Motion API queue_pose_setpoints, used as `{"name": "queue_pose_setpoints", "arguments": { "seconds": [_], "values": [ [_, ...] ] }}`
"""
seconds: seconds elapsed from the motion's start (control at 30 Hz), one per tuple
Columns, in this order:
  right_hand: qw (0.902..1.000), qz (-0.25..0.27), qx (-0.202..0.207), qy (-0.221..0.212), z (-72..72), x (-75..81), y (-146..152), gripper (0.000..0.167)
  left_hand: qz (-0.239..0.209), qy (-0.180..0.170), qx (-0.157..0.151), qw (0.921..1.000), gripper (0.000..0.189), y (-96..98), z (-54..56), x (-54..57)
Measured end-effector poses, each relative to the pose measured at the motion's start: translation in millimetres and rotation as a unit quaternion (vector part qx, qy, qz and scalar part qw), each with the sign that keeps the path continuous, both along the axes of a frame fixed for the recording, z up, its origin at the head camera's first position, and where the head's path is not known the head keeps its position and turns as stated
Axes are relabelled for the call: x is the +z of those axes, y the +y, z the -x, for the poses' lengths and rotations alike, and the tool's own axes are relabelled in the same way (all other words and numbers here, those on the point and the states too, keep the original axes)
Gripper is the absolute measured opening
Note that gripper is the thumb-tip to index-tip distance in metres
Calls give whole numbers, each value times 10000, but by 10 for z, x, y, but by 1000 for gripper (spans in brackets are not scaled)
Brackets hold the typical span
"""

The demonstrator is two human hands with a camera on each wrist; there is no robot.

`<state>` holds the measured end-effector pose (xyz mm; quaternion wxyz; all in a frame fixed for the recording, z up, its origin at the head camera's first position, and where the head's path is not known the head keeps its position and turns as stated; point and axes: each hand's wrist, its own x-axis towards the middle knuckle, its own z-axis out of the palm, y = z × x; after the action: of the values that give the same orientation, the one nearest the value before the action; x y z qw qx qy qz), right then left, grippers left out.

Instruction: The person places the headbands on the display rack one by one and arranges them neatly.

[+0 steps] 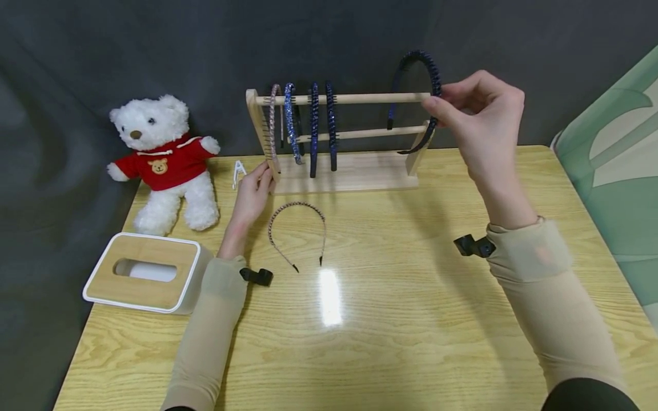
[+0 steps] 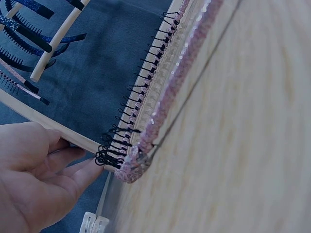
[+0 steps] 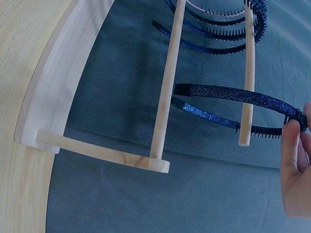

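With thumb and fingers, my right hand (image 1: 485, 123) pinches a dark blue sparkly headband (image 1: 435, 80) at the right end of the wooden headband rack (image 1: 344, 181). In the right wrist view this headband (image 3: 228, 94) loops around the free end of the upper rod, its tips near the lower rod. My left hand (image 1: 253, 193) grips the foot of the rack's left post, fingers against the wood in the left wrist view. Toward the left of the rack hang a pink headband (image 1: 273, 123), a bright blue glittery one (image 1: 289, 114) and dark blue ones (image 1: 314, 131).
A thin pink headband (image 1: 297, 204) lies on the table in front of the rack. Next to the left hand is a white clip (image 1: 238, 173). At the left sit a white teddy bear (image 1: 177, 165) in a red sweater and a tissue box (image 1: 146, 288) with a wooden lid.
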<state>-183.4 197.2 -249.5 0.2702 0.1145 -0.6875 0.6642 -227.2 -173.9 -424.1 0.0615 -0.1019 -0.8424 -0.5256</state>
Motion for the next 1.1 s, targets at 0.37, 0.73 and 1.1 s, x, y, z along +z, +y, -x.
{"name": "queue_pose_setpoints", "arguments": {
  "seconds": [0.37, 0.73, 1.1],
  "values": [
    [9966, -781, -244, 32, 41, -20, -153, 17, 5, -15, -9, 10000, 40, 9, 17, -18],
    [9940, -1010, -319, -274, 110, -65, -300, 14, 9, 78, -52, 10000, 38, 22, 19, 2],
    [9911, -1254, -299, -340, 171, -119, -472, 16, -30, 52, -6, 10000, 37, 2, 15, -6]
  ]
}}
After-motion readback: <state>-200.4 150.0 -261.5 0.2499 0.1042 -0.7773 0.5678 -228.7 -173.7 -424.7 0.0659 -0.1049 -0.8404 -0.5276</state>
